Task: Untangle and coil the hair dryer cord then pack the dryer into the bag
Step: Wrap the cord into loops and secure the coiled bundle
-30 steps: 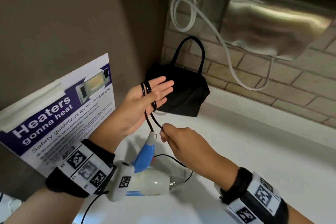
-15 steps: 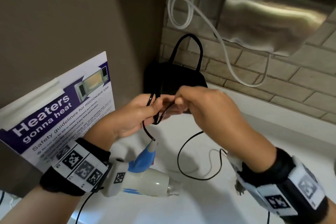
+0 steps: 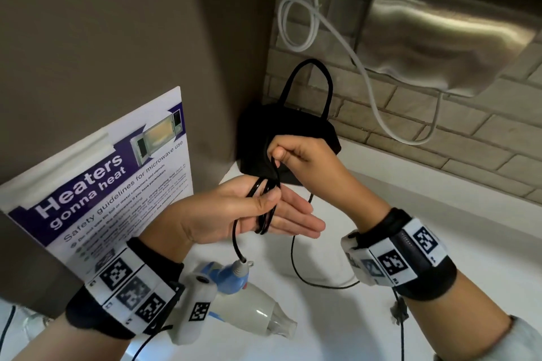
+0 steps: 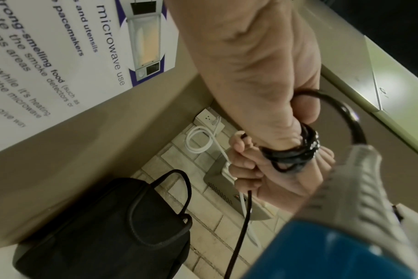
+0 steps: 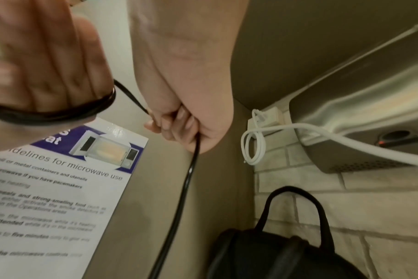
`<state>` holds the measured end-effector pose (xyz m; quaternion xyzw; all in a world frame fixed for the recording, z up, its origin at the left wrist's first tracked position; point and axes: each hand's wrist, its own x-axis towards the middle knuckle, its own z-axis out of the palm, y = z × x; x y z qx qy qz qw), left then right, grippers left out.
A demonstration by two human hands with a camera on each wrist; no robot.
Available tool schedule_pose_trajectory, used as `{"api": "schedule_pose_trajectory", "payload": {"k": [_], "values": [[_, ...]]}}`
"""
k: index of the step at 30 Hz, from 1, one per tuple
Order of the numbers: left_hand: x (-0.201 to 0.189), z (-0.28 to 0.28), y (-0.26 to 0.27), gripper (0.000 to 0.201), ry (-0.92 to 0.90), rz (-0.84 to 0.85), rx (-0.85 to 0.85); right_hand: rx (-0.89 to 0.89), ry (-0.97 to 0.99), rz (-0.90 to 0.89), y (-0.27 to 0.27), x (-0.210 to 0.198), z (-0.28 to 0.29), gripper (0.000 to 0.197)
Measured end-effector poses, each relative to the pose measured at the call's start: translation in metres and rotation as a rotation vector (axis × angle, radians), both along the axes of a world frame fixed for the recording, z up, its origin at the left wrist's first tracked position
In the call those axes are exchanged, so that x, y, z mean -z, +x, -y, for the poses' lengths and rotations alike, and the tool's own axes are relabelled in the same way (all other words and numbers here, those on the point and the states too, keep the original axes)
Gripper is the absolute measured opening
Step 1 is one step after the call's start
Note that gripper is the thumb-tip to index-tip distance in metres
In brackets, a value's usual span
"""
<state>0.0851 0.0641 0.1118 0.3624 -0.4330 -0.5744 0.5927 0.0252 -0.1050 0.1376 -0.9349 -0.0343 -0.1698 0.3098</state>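
A white and blue hair dryer [image 3: 252,308] lies on the white counter [image 3: 410,214] below my wrists. Its black cord [image 3: 234,240] rises from the handle and is looped several times round the straight fingers of my left hand [image 3: 264,208]. The left thumb presses the loops [image 4: 291,151] against those fingers. Just above, my right hand [image 3: 296,152] pinches the cord between thumb and curled fingers, and the cord [image 5: 189,175] runs down out of the fist. The slack trails in a curve across the counter to the plug [image 3: 397,309] beside my right wrist.
A black bag [image 3: 255,138] with a loop handle sits in the corner behind my hands. A microwave safety poster [image 3: 111,184] hangs on the brown wall at left. A steel hand dryer [image 3: 440,38] and a white cable [image 3: 366,76] hang on the brick wall.
My right hand has carried the cord from below the left hand up round the fingers, adding a loop. The left thumb has come down on the loops.
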Motion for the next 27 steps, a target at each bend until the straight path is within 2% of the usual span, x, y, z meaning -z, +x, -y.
{"api": "schedule_pose_trajectory", "payload": {"k": [3,7,11,14,16,17,18,19,20,21,22,23,24,25,27], "values": [[0.000,0.000,-0.004,0.033,0.038,0.058,-0.065,0.017,0.037,0.003,0.000,0.004,-0.002,0.023],[0.004,0.001,-0.005,0.034,0.085,0.115,-0.196,0.038,0.046,0.100,-0.007,-0.018,0.000,0.021],[0.001,0.005,-0.010,0.034,0.055,0.125,-0.157,0.013,-0.019,0.142,0.001,-0.016,-0.008,0.020],[-0.006,0.004,-0.014,0.028,-0.020,0.058,-0.099,-0.031,0.110,0.090,-0.006,-0.002,-0.005,0.026],[-0.008,0.003,-0.013,0.029,-0.071,0.007,-0.124,-0.050,0.241,-0.024,-0.005,0.011,-0.017,0.025],[-0.008,0.003,-0.011,0.030,-0.090,-0.004,-0.155,0.089,0.279,-0.083,-0.003,0.018,-0.029,0.021],[-0.006,0.004,-0.009,0.033,-0.106,0.001,-0.191,0.379,0.185,-0.207,-0.001,0.023,-0.026,0.020],[-0.004,0.005,-0.008,0.035,-0.117,0.017,-0.230,0.649,0.061,-0.184,0.015,0.032,-0.040,0.023],[-0.002,0.006,-0.007,0.037,-0.125,0.034,-0.269,1.010,-0.122,-0.153,0.028,0.044,-0.052,0.028],[0.000,0.008,-0.007,0.038,-0.131,0.043,-0.308,0.994,-0.116,-0.177,0.031,0.049,-0.056,0.032],[0.001,0.009,-0.006,0.040,-0.136,0.045,-0.344,0.710,0.023,-0.293,0.020,0.051,-0.050,0.033],[0.002,0.010,-0.006,0.041,-0.138,0.042,-0.376,0.493,0.075,-0.380,-0.009,0.056,-0.038,0.030],[0.003,0.011,-0.005,0.042,-0.137,0.037,-0.405,0.241,0.069,-0.349,-0.028,0.054,-0.048,0.024],[0.004,0.012,-0.004,0.043,-0.132,0.031,-0.433,0.088,0.063,-0.407,-0.031,0.059,-0.051,0.021],[0.006,0.014,0.000,0.046,-0.114,0.008,-0.489,0.053,-0.088,-0.379,-0.048,0.066,-0.039,0.017]]}}
